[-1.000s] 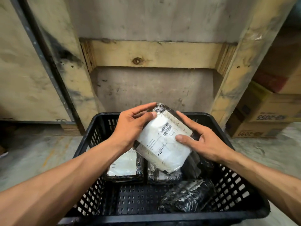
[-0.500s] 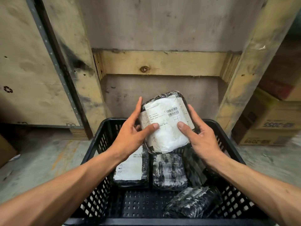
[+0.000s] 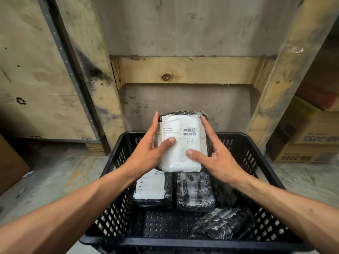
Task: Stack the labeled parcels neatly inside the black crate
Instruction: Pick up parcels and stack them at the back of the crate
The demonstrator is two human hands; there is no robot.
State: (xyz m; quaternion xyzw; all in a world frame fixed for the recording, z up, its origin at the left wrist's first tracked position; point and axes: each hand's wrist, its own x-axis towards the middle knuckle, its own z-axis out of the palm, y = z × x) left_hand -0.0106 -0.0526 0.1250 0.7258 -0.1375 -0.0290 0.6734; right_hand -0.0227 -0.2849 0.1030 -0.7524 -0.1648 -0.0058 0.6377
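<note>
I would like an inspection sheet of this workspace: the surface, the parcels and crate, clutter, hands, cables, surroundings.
Surface: grey concrete floor, stained; the crate stands on it.
Job's things: black crate, slotted walls. Held parcel, label up, above the far end. Two parcels side by side on the crate floor: left parcel, label up; middle parcel, no label visible. Loose parcel lies askew near the right front corner.
Clutter: paper scrap on the floor at left.
Hands: left hand and right hand grip the held parcel from both sides.
Cables: nothing seen.
Surroundings: wooden crate panels ahead; cardboard boxes at right.
</note>
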